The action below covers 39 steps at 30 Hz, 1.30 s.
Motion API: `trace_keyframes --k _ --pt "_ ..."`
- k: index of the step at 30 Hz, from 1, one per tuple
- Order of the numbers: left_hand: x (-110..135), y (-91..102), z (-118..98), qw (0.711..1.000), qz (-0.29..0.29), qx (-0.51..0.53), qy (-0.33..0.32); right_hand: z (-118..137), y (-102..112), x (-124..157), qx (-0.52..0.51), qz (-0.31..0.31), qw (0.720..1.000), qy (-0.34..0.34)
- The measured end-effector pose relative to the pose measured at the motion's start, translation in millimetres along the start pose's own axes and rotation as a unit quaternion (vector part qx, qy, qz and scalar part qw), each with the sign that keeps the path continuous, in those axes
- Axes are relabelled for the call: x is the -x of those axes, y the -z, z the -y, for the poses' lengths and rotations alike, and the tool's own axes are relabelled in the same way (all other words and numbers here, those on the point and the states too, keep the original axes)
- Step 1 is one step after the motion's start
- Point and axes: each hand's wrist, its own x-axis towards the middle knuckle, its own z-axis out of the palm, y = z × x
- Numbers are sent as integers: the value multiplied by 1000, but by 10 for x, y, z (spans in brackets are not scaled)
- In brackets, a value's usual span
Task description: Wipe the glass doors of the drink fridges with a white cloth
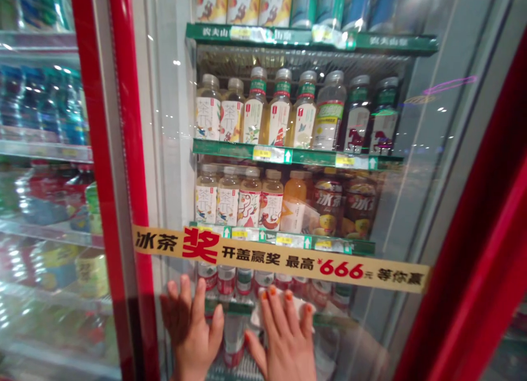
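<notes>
I face the glass door (pixel 164 150) of a drinks fridge. My left hand (pixel 193 326) lies flat on the glass low down, fingers spread, holding nothing. Beside it, my right hand (pixel 286 337), nails painted orange, is also flat and open. It presses a white cloth (pixel 256 314) against the glass. Both hands sit just below a yellow banner sticker (pixel 280 258) with red and black print that runs across the door.
Behind the glass, green-edged shelves (pixel 296 155) carry rows of tea and juice bottles (pixel 255 115). A red door frame (pixel 123 150) stands to the left, with another fridge of bottles (pixel 45 194) beyond it. A second red frame (pixel 486 249) slants at the right.
</notes>
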Motion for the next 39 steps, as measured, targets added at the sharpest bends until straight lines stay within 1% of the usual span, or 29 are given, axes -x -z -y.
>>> trace_keyframes --k 2,4,5,6,7,8,9,11,12,13,14,15,16,18,20,21,22,23,24,26,28,29,30,31,33,35,36,37,39 --pt "13 -13 5 1000 -2 -3 0 -366 51 163 25 -7 996 -84" --pt "21 -22 8 1000 -8 -6 0 -731 115 125 24 -12 977 -211" --pt "20 -24 9 1000 -12 -6 0 -839 139 33 15 -17 963 -270" --pt "17 -23 10 1000 -15 -4 -2 -874 153 -94 5 -22 951 -308" --pt "12 -21 12 1000 -16 -1 -5 -832 154 -236 -2 -23 946 -322" --pt "5 -18 14 1000 -15 1 -9 -720 143 -374 -2 -20 952 -307" --pt "-3 -14 17 1000 -12 3 -13 -558 125 -489 0 -14 964 -264" --pt "-16 -7 25 1000 -9 5 -19 -198 85 -593 2 7 991 -133" --pt "-20 -4 28 1000 -8 4 -21 -61 72 -568 1 14 997 -72" --pt "-19 -2 32 1000 -8 4 -21 13 66 -495 -1 16 999 -29" --pt "-16 -2 35 1000 -8 5 -20 10 68 -388 0 15 1000 -11" --pt "-8 -4 38 1000 -7 6 -19 -72 77 -264 7 13 1000 -18" --pt "2 -7 42 1000 -6 6 -16 -222 91 -144 17 11 999 -50" --pt "30 -20 55 1000 -6 3 -12 -625 130 8 26 1 987 -159" --pt "59 -34 75 1000 -9 -5 -11 -955 165 -21 16 -14 962 -273" --pt "70 -40 88 1000 -10 -8 -11 -1024 172 -96 9 -23 950 -310" --pt "77 -44 102 1000 -9 -8 -13 -1010 169 -194 6 -29 945 -325" --pt "80 -45 116 1000 -8 -7 -16 -916 154 -295 9 -28 948 -318" --pt "79 -44 129 1000 -6 -5 -20 -757 131 -383 14 -21 957 -290" --pt "65 -35 143 1000 -4 1 -31 -350 70 -454 11 0 984 -179" --pt "43 -22 138 999 -7 2 -40 -33 18 -346 -7 10 998 -56" --pt "33 -17 128 999 -9 2 -42 25 4 -236 -12 8 1000 -13" --pt "24 -13 115 999 -10 4 -41 -2 2 -110 -10 4 1000 6" --pt "17 -11 102 999 -10 5 -36 -109 11 12 2 2 1000 -5" --pt "15 -17 88 1000 -7 9 -24 -494 64 163 30 -2 995 -97" --pt "29 -34 103 1000 -9 7 -23 -908 139 125 33 -11 974 -222" --pt "43 -45 121 1000 -11 5 -25 -1053 171 43 26 -18 961 -276" --pt "59 -55 143 1000 -11 3 -27 -1132 193 -61 16 -25 949 -313" --pt "95 -72 182 1000 -6 10 -15 -1086 193 -259 8 -30 942 -333"
